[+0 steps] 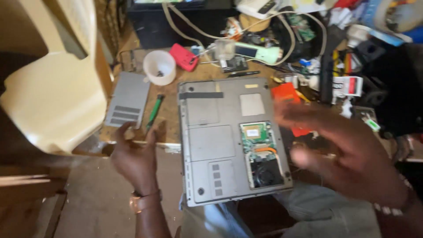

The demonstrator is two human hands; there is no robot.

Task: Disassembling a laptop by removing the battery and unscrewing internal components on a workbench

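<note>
Nearest the camera, the left hand (134, 158) is seen raised at the counter's (169, 117) near edge, fingers spread and its grip released on nothing; a watch (143, 200) is worn at its wrist. The right hand (348, 152) is blurred, held above the laptop's right side with fingers spread; its grip appears released, and nothing is seen in it. A beaded band (390, 210) is worn at that wrist.

Between the hands, a grey laptop (220, 141) is laid upside down, its near end overhanging the counter edge above the person's lap. A panel is off at its right part, where a green circuit board (257, 136) and a dark fan (266, 172) are exposed.

Left of the laptop, a green-handled screwdriver (155, 110) is laid on the counter, and just beyond it a grey cover plate (128, 99). A cream plastic chair (57, 101) stands at the far left.

Farther back, a white cup (159, 66), a red case (183, 57) and a pale green torch (260, 53) are set among cables and clutter.
</note>
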